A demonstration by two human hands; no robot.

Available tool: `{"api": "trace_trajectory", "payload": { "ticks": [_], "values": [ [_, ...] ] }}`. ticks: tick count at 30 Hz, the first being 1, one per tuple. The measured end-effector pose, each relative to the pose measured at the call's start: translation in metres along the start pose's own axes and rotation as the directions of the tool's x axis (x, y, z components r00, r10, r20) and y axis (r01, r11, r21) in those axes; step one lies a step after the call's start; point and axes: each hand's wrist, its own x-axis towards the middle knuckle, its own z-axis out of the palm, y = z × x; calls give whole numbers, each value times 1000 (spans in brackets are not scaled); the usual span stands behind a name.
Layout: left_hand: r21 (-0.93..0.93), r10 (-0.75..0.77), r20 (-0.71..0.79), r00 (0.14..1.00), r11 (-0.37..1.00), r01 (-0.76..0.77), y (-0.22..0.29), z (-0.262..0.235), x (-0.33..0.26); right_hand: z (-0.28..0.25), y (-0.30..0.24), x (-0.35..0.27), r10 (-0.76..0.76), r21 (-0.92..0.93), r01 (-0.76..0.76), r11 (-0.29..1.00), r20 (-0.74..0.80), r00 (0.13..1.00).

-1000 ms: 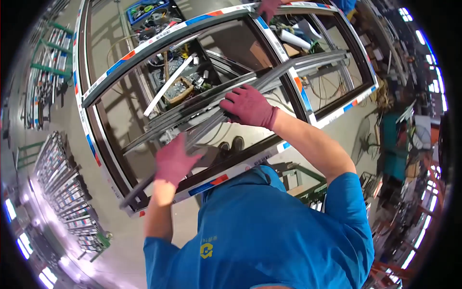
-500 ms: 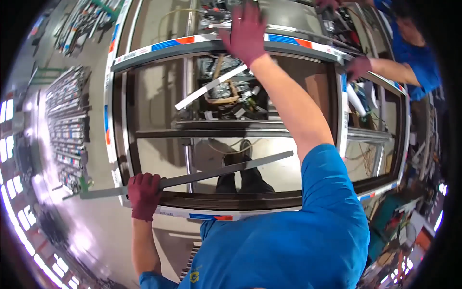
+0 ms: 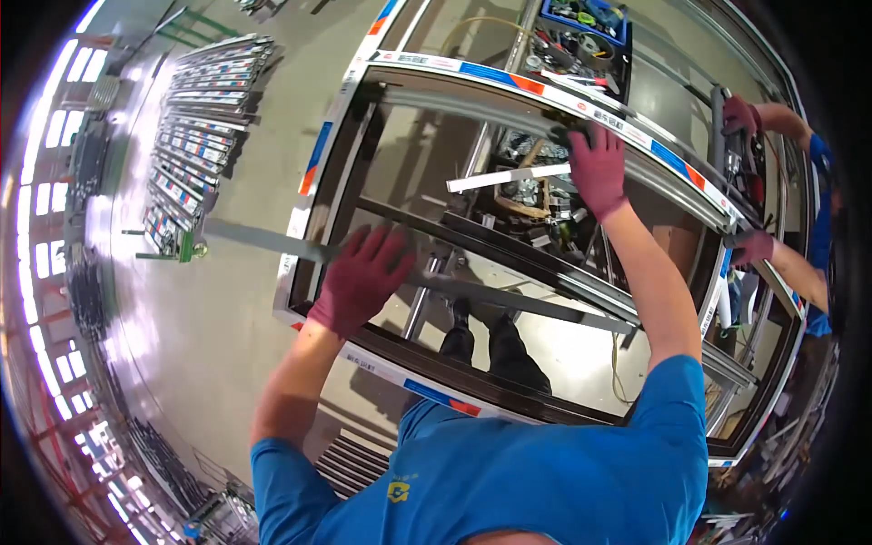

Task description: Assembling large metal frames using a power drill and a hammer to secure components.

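Observation:
My left hand (image 3: 363,272), in a maroon glove, is closed around a long grey metal strip (image 3: 536,304). The strip slants over the near left corner of a large dark window frame (image 3: 472,377), its left end sticking out past the side. Farther off, my right hand (image 3: 599,173) has its gloved fingers curled over a grey bar (image 3: 481,111) along the frame's far rail; the fingertips are dark and blurred. A short white strip (image 3: 509,177) runs toward that hand, and whether they touch is unclear.
Under the frame sits a tray of small metal parts (image 3: 522,200). Behind are a blue bin (image 3: 586,18) and loose tools. At the right, a co-worker's gloved hands (image 3: 749,245) are on the frame. Stacked profiles (image 3: 195,145) lie on the left.
The view has turned and shifted left. My left hand has moved inward over the frame with the strip. My right hand, flat on the far rail before, now has bent fingers on its inner side.

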Motion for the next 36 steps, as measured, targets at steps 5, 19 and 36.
{"api": "trace_trajectory", "payload": {
  "ticks": [5, 19, 36],
  "values": [
    [58, 65, -48, 997, 996, -62, -16, -9, 8, -62, -45, -43, -26, 402, -157, 902, 413, 910],
    [-7, -114, 186, 976, 993, 117, -12, 9, -17, -147, -150, -54, -414, 793, -411, 449, 593, 691],
    [21, 13, -39, 999, 1000, -13, 31, 34, 87, -53, -98, -55, -75, 357, -186, 915, 605, 792]
  ]
}}
